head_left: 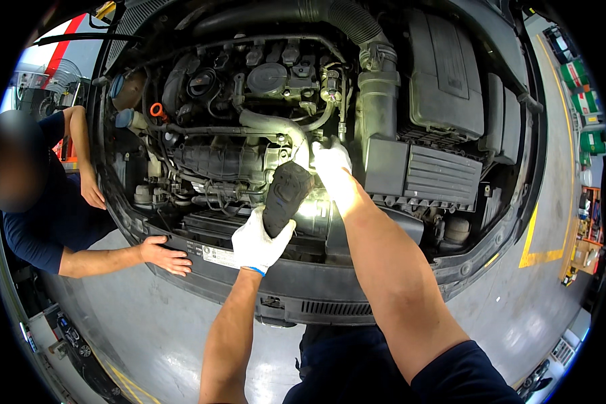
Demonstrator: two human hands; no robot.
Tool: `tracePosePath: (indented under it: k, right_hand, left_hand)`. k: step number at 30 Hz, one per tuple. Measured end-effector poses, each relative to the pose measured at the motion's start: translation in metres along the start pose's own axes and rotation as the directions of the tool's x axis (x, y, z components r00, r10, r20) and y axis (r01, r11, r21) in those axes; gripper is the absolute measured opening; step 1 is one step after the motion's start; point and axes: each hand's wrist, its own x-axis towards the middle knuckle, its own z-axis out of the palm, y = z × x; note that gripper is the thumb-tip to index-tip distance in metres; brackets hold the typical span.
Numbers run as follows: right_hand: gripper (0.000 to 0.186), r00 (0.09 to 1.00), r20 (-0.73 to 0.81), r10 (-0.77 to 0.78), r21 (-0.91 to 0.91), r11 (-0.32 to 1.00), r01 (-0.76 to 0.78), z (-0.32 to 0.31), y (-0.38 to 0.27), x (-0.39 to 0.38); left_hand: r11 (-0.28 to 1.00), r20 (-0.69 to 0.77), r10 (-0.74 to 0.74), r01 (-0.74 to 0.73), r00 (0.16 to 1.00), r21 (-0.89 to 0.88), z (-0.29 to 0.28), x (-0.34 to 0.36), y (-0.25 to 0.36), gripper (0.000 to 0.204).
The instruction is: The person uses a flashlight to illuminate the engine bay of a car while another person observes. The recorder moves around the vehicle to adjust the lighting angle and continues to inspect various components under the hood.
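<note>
White-gloved left hand point(259, 241) wraps the black work lamp point(286, 194), angling its light, I judge, onto the hose point(276, 125) where my right hand point(331, 159) reaches; its fingers are washed out, grip unreadable.

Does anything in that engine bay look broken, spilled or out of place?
Nothing clearly stands out. The left hand holds a black work light shining into the engine bay, while the right hand reaches among the hoses. No spill or damage is visible; the glare hides some detail.
</note>
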Motion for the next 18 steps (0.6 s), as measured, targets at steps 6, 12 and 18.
tracePosePath:
  k: [6,12,18]
  right_hand:
    - [0.078,1.000,0.003,0.011,0.010,1.000,-0.011,0.002,0.000,0.000]
    - [0.077,0.999,-0.041,0.018,-0.049,0.999,-0.020,0.001,-0.001,0.001]
    - [0.076,0.999,0.020,0.036,-0.021,0.999,-0.036,-0.004,-0.006,-0.006]
  left_hand:
    - [1.000,-0.001,0.012,-0.012,1.000,0.022,0.000,-0.001,-0.003,0.066]
    - [0.999,-0.001,0.032,-0.032,0.999,0.042,0.001,0.000,-0.004,0.066]
    - [0.999,0.014,-0.002,0.002,1.000,0.032,0.000,-0.001,-0.003,0.066]
